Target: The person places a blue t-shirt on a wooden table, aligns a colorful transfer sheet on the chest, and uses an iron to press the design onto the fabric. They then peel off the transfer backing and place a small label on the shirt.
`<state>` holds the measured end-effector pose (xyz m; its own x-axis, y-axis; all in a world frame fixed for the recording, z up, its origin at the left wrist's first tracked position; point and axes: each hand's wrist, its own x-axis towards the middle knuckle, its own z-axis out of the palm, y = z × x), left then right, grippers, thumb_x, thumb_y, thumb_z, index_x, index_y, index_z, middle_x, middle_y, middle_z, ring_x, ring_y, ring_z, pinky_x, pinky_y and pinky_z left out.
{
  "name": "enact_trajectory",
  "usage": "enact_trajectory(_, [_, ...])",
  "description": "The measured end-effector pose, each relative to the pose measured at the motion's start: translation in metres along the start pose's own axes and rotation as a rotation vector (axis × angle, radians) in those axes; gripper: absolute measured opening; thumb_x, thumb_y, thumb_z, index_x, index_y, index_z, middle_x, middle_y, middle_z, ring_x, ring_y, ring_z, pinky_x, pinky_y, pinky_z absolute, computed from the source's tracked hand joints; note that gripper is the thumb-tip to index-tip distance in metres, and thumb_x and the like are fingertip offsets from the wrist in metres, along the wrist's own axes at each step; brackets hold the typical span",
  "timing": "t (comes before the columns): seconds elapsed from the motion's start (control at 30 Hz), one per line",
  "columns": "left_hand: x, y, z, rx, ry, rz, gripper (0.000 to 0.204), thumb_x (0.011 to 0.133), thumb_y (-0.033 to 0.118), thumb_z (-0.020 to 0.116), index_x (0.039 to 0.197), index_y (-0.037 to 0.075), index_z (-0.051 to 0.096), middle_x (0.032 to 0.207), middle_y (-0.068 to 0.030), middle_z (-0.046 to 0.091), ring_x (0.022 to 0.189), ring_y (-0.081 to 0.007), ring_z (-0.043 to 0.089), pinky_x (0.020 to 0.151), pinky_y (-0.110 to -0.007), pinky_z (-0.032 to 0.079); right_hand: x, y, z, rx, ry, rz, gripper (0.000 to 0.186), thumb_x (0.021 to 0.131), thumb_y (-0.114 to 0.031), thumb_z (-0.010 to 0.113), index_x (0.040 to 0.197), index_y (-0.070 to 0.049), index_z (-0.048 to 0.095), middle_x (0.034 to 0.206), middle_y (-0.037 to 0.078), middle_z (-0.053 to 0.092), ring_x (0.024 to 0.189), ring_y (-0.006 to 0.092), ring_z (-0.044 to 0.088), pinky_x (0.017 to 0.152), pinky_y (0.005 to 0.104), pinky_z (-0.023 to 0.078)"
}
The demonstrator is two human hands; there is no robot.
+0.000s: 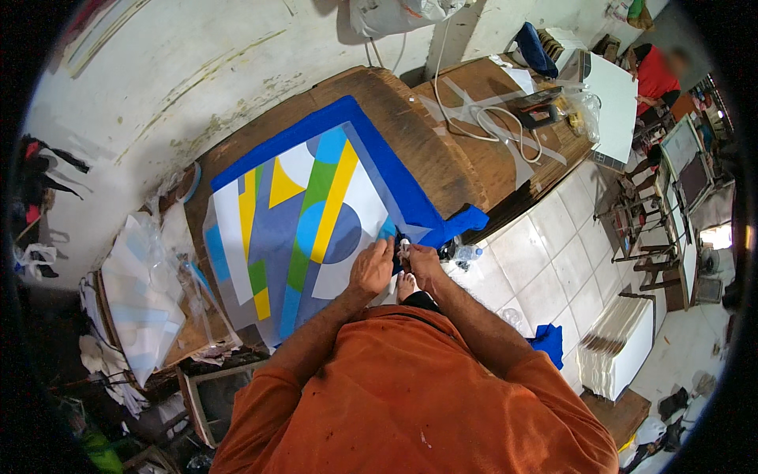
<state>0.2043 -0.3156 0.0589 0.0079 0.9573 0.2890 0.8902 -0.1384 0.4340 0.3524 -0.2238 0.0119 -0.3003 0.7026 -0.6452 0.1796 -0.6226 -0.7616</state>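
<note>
A sheet (272,229) with white, grey, yellow, green and blue geometric shapes lies over bright blue cloth (387,158) on a wooden table. My left hand (373,267) rests at the sheet's near right corner, its fingers stretched out and touching the edge. Close beside it, just off the table's edge, my right hand (424,267) is closed, with something small and whitish at its fingertips that I cannot make out. A bunched fold of the blue cloth (458,225) hangs by the corner, just beyond my right hand.
Further right on the table (474,87) lie a pale looped cable (493,118) and a dark tool (543,117). Crumpled clear plastic (150,276) is at the left. A stack of white sheets (620,347) stands on the right. A person in red (657,79) is far right.
</note>
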Motion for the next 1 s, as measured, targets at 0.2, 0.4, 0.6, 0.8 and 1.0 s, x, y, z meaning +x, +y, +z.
enact_trajectory(0.2, [-0.006, 0.001, -0.001, -0.038, 0.015, 0.01, 0.049, 0.09, 0.005, 0.061, 0.135, -0.014, 0.058, 0.098, -0.0178, 0.056, 0.088, -0.0342, 0.062, 0.076, -0.045, 0.053, 0.0, -0.006, 0.004, 0.016, -0.007, -0.008, 0.033, 0.106, -0.02, 0.055, 0.098, 0.006, 0.074, 0.078, 0.009, 0.07, 0.061, 0.0166, 0.062, 0.052, 0.0361, 0.048])
enact_trajectory(0.4, [-0.016, -0.003, -0.003, -0.151, 0.049, 0.023, 0.056, 0.09, 0.004, 0.064, 0.142, -0.011, 0.053, 0.095, -0.0207, 0.055, 0.088, -0.0384, 0.059, 0.073, -0.048, 0.051, 0.005, -0.017, 0.01, -0.108, 0.01, -0.012, 0.028, 0.106, -0.017, 0.053, 0.097, 0.003, 0.071, 0.074, 0.006, 0.063, 0.059, 0.0168, 0.055, 0.053, 0.0336, 0.045])
enact_trajectory(0.6, [-0.026, -0.001, -0.007, -0.1, 0.032, -0.007, 0.051, 0.089, 0.005, 0.062, 0.137, -0.012, 0.058, 0.092, -0.0181, 0.054, 0.086, -0.0361, 0.059, 0.074, -0.047, 0.051, 0.004, -0.035, 0.016, -0.188, 0.022, -0.003, 0.026, 0.103, -0.015, 0.056, 0.087, -0.001, 0.071, 0.072, 0.006, 0.064, 0.055, 0.0164, 0.056, 0.048, 0.0333, 0.043])
enact_trajectory(0.8, [-0.036, 0.003, -0.021, -0.096, 0.089, 0.021, 0.047, 0.089, 0.0, 0.059, 0.135, -0.014, 0.06, 0.092, -0.0162, 0.054, 0.085, -0.032, 0.059, 0.072, -0.042, 0.051, 0.005, -0.045, 0.019, -0.185, -0.054, 0.003, 0.025, 0.102, -0.015, 0.057, 0.087, -0.001, 0.071, 0.072, 0.007, 0.065, 0.053, 0.0166, 0.055, 0.047, 0.0328, 0.043])
enact_trajectory(1.0, [-0.04, 0.003, -0.028, -0.168, 0.024, -0.021, 0.05, 0.09, 0.001, 0.059, 0.138, -0.012, 0.058, 0.092, -0.0158, 0.053, 0.084, -0.0318, 0.059, 0.072, -0.042, 0.051, 0.022, -0.043, 0.024, -0.14, -0.066, 0.022, 0.022, 0.098, -0.019, 0.063, 0.092, -0.001, 0.075, 0.073, 0.006, 0.067, 0.055, 0.0163, 0.057, 0.047, 0.0324, 0.044])
